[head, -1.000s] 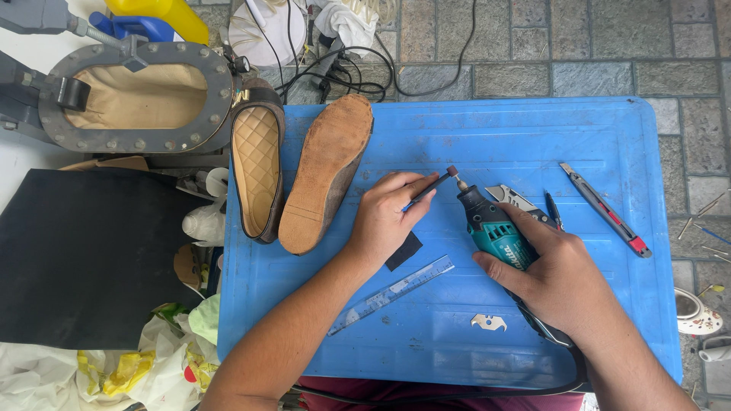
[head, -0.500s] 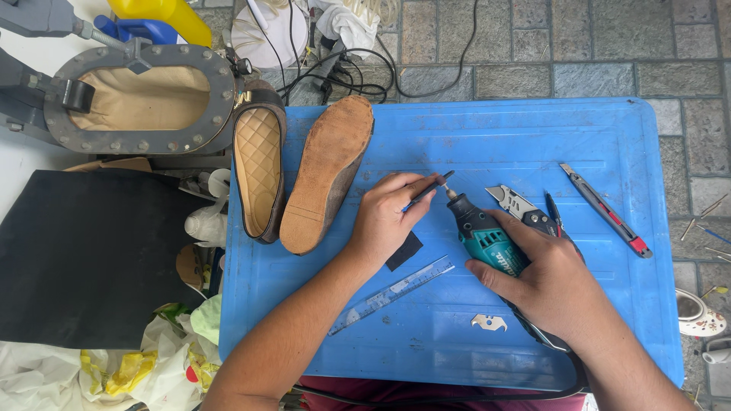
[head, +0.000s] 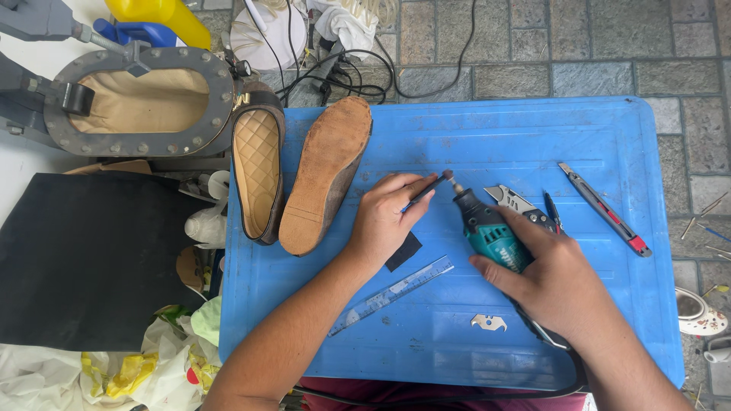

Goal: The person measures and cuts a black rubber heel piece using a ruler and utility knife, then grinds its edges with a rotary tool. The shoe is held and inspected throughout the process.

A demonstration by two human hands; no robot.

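Right hand (head: 560, 278) fingers wrapped round teal cordless rotary tool (head: 487, 228), bit angled to slim dark rod (head: 426, 190). Left hand (head: 388, 221) pinches rod low over blue plastic table (head: 609, 137), steadying it (black scrap (head: 402, 251) beneath). Brown flat shoes (head: 324, 175) set aside, upper left.

The left hand (head: 384, 221) holds a thin stick (head: 425, 190). The right hand (head: 552, 281) holds a green grinder (head: 491, 232) touching its tip.

Blue table (head: 609, 137), shoes (head: 324, 171), clear ruler (head: 396, 293), perhaps knives (head: 605, 209)
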